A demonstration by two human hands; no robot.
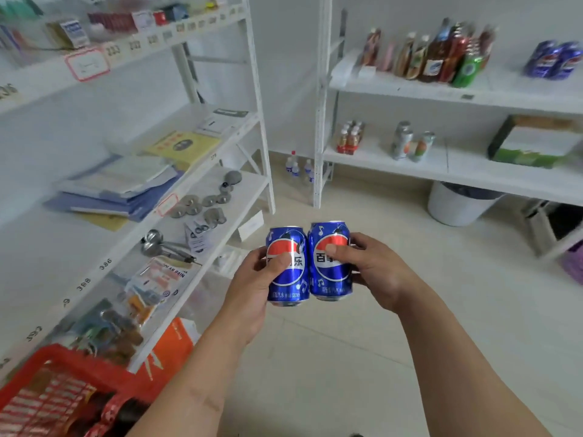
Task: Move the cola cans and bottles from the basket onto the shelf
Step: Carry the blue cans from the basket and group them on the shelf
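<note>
White shelving fills both sides of the head view, with pale floor tiles between the racks. At centre frame the person holds two blue cola cans upright and side by side, touching or nearly so. The left hand (256,280) wraps round the left can (288,268), thumb laid across its label; the right hand (373,269) closes on the right can (331,261) the same way. The red basket (67,369) sits at the lower left corner, its contents too dark and blurred to count. At the upper right edge of the frame, more blue cans (553,59) already stand on the drinks shelf (441,89), beside a cluster of bottles (441,53).

The likely risks lie in the placing. Each can is held by one hand alone, so a slick wall could slip through the grip on the reach upward. Setting both down at once may knock the standing cans or the tall bottles, which look easy to topple. A can landed near the shelf's front edge could roll off.
</note>
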